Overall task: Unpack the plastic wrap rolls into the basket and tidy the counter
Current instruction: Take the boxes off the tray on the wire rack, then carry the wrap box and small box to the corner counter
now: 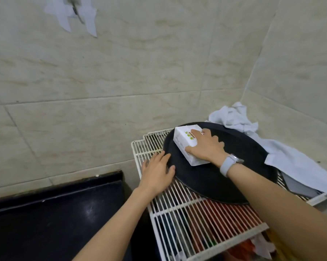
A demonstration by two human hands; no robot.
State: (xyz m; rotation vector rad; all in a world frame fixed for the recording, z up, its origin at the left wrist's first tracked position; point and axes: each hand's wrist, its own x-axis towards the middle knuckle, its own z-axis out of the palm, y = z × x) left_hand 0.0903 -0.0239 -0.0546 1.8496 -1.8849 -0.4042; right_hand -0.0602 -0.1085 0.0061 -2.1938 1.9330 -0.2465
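The white wire rack (177, 210) is the biggest thing here, standing beside the black worktop (55, 213), with coloured packets showing dimly through its bars. On top of it lies a wide black round tray (225, 178), and to my eye that is where trouble could start: the tray seems to overhang the rack's near edge a little, so a push on one side might tip or slide it and send whatever sits on it down toward the floor. A crumpled white cloth (253, 132) is heaped in the corner against the tiled wall, touching the tray's far rim; if the tray shifts, the cloth could drag along with it or slump onto it.

The white box (185, 142) with green print, presumably the plastic wrap package, lies flat on the tray's far left part. No basket is in sight from here.

The right hand (206, 147), a pale watch on its wrist, is spread over the box's top, thumb along the near side, fingers wrapped down over it in a loose grasp. The left hand (157, 170) lies open and flat, fingers apart, its fingertips touching the tray's left rim, as if steadying it; it holds nothing.
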